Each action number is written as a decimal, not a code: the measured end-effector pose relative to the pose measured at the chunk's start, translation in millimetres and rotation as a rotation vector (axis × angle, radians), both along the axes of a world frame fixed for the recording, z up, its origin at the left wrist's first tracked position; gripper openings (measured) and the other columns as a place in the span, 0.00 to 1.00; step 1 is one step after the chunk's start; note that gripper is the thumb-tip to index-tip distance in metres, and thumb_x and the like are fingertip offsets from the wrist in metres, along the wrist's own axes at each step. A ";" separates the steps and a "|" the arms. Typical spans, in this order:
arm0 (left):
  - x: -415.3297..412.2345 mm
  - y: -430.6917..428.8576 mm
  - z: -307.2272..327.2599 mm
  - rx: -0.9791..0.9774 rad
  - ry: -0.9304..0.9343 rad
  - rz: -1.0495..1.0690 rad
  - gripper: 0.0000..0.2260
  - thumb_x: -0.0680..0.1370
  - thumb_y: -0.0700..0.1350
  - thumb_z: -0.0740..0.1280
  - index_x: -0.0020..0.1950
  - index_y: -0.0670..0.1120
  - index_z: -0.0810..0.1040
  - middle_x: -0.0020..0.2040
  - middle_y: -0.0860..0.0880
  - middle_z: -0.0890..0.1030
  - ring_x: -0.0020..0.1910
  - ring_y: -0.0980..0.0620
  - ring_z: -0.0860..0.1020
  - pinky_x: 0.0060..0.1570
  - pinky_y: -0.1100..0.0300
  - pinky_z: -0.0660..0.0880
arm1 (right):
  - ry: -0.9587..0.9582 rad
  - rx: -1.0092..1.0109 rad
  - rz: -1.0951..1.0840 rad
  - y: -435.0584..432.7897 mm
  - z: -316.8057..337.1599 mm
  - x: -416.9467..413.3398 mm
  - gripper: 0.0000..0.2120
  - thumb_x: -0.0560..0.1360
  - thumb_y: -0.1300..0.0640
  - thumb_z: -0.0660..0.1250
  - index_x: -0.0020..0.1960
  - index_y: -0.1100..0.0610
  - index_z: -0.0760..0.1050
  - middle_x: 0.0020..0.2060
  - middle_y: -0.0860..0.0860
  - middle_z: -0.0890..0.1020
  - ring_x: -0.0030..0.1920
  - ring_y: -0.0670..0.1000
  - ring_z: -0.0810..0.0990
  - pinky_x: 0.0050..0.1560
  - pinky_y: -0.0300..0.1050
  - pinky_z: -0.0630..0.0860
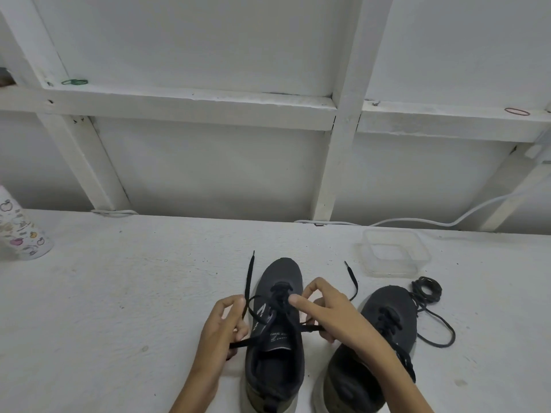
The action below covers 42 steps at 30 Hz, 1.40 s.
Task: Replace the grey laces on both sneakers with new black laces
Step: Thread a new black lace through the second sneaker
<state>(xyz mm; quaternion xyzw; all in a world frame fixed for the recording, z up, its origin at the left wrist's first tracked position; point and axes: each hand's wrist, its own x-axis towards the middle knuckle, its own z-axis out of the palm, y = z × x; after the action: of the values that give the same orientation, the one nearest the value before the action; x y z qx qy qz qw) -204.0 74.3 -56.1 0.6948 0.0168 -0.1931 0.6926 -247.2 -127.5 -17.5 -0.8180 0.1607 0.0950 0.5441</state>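
Observation:
Two dark grey sneakers stand toe-away on the white table. The left sneaker (278, 274) carries a black lace (249, 272) through its eyelets, with both loose ends lying out to the sides. My left hand (222, 326) grips the lace's left strand beside the shoe. My right hand (331, 311) pinches the right strand, index finger pointing over the tongue. The right sneaker (390, 311) sits partly under my right forearm, its lacing dark. A coiled dark lace (426, 289) lies just right of it, one strand looping over the table.
A clear plastic container (392, 253) stands behind the right sneaker. A white patterned bottle (21, 231) lies at the far left. A white cable (441, 222) runs along the table's back edge under a white wooden frame.

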 end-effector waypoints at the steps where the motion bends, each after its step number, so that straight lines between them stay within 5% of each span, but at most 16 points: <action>1: -0.5 4.0 2.1 0.035 -0.036 -0.017 0.08 0.79 0.52 0.64 0.54 0.50 0.76 0.27 0.51 0.69 0.23 0.59 0.62 0.24 0.67 0.59 | 0.004 -0.005 0.002 -3.1 3.5 -1.6 0.21 0.72 0.40 0.71 0.49 0.56 0.70 0.31 0.53 0.76 0.24 0.47 0.65 0.26 0.37 0.64; 6: -0.2 13.4 28.3 0.104 -0.356 -0.147 0.05 0.74 0.47 0.73 0.47 0.53 0.78 0.29 0.50 0.72 0.31 0.55 0.70 0.34 0.68 0.70 | -0.025 0.072 0.264 0.1 23.9 -7.3 0.15 0.71 0.52 0.75 0.51 0.55 0.73 0.32 0.52 0.78 0.26 0.47 0.67 0.28 0.40 0.65; 11: 14.3 1.3 54.6 0.099 -0.598 -0.363 0.10 0.73 0.38 0.73 0.44 0.54 0.79 0.35 0.53 0.76 0.37 0.56 0.74 0.42 0.66 0.73 | -0.131 -0.105 0.380 30.5 24.0 8.5 0.08 0.72 0.53 0.75 0.50 0.51 0.80 0.29 0.48 0.77 0.25 0.42 0.71 0.29 0.38 0.68; 16: 28.3 -5.2 44.9 0.302 -0.818 -0.096 0.11 0.75 0.38 0.71 0.47 0.55 0.79 0.51 0.59 0.79 0.57 0.56 0.76 0.56 0.72 0.68 | -0.142 -0.091 0.245 23.7 38.4 21.0 0.10 0.72 0.56 0.74 0.40 0.63 0.79 0.27 0.50 0.78 0.25 0.46 0.72 0.26 0.35 0.68; 19: 11.3 -4.7 25.3 0.184 -0.732 0.116 0.12 0.73 0.49 0.71 0.55 0.53 0.76 0.55 0.60 0.78 0.61 0.59 0.75 0.60 0.74 0.67 | -0.162 -0.046 0.193 13.9 50.2 24.9 0.10 0.72 0.59 0.75 0.39 0.64 0.77 0.27 0.53 0.78 0.23 0.45 0.70 0.24 0.34 0.66; 23: -13.9 -17.8 -7.6 0.090 -0.381 -0.088 0.35 0.61 0.62 0.75 0.65 0.58 0.69 0.63 0.63 0.75 0.64 0.67 0.71 0.60 0.76 0.66 | -0.147 -0.002 0.225 12.0 61.0 28.1 0.08 0.74 0.62 0.72 0.41 0.65 0.75 0.26 0.51 0.76 0.21 0.42 0.68 0.21 0.30 0.62; 26: -12.1 -30.0 -19.0 0.202 -0.328 -0.181 0.48 0.56 0.69 0.75 0.72 0.60 0.62 0.68 0.64 0.71 0.67 0.65 0.69 0.66 0.66 0.68 | -0.136 0.038 0.270 18.4 60.3 33.3 0.08 0.75 0.62 0.71 0.40 0.62 0.73 0.30 0.54 0.77 0.23 0.44 0.69 0.24 0.32 0.65; 32: -0.4 -43.8 -17.2 0.285 -0.346 -0.242 0.39 0.59 0.67 0.73 0.67 0.60 0.67 0.61 0.61 0.77 0.62 0.61 0.75 0.63 0.56 0.74 | -0.137 0.163 0.295 21.9 59.7 37.4 0.11 0.75 0.66 0.70 0.37 0.62 0.70 0.27 0.53 0.76 0.24 0.46 0.68 0.27 0.35 0.65; 36: -1.6 -43.9 -17.8 0.272 -0.372 -0.261 0.33 0.60 0.65 0.73 0.64 0.64 0.68 0.61 0.64 0.76 0.61 0.64 0.73 0.58 0.68 0.71 | -0.161 0.328 0.251 17.6 68.0 38.3 0.10 0.75 0.68 0.68 0.38 0.62 0.70 0.28 0.55 0.75 0.23 0.45 0.69 0.27 0.33 0.67; 38: -1.5 -42.2 -17.7 0.270 -0.367 -0.255 0.34 0.60 0.65 0.73 0.64 0.64 0.67 0.62 0.66 0.74 0.62 0.65 0.72 0.57 0.72 0.68 | -0.190 0.459 0.231 14.3 74.9 40.3 0.10 0.76 0.68 0.68 0.39 0.62 0.69 0.28 0.53 0.75 0.24 0.46 0.68 0.28 0.33 0.67; 42: -1.4 -43.0 -14.2 0.291 -0.354 -0.265 0.42 0.58 0.68 0.70 0.70 0.57 0.66 0.64 0.64 0.73 0.64 0.62 0.72 0.65 0.63 0.69 | -0.254 0.629 0.141 10.6 87.1 51.7 0.14 0.76 0.69 0.66 0.35 0.58 0.68 0.32 0.55 0.72 0.27 0.47 0.67 0.28 0.33 0.66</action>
<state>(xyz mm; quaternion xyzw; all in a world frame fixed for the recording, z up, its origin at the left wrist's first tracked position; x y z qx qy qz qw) -205.4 31.3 -70.3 0.8060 -0.1683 -0.1532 0.5464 -195.5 -116.9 69.6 -0.6245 -0.0023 0.0745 0.7775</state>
